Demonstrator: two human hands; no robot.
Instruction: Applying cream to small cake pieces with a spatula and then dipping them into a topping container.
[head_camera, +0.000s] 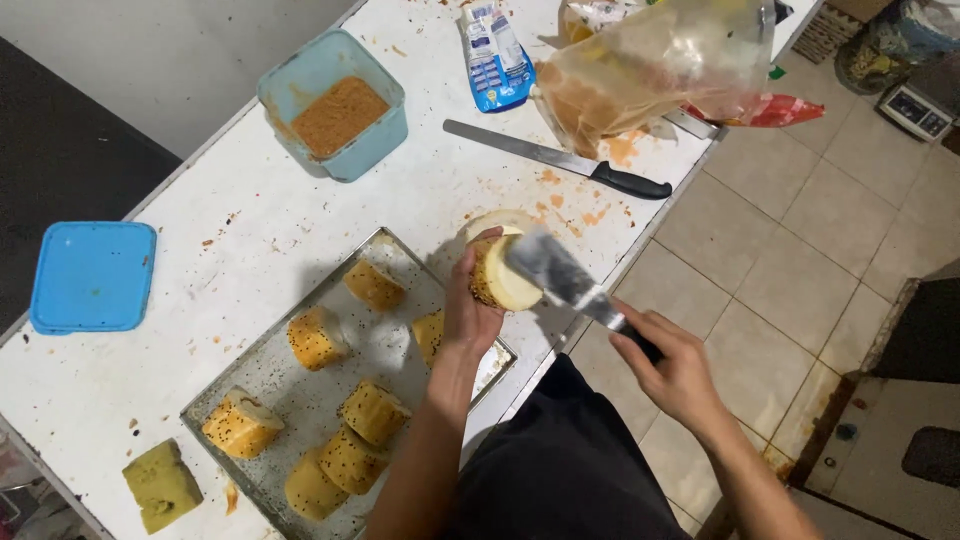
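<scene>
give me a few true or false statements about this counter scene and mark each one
1. The left hand holds a round seeded bread piece above the counter edge. True.
2. The right hand holds a rolling pin. False: its grip is on the handle of a wide-bladed knife laid against the bread piece.
3. A second, long knife with a black handle lies on the white counter. True.
4. The metal tray holds only one piece. False: several seeded pieces sit on it.
5. The blue tub has its lid on. False: it is open, showing brown-orange filling; a blue lid lies apart on the counter.
</scene>
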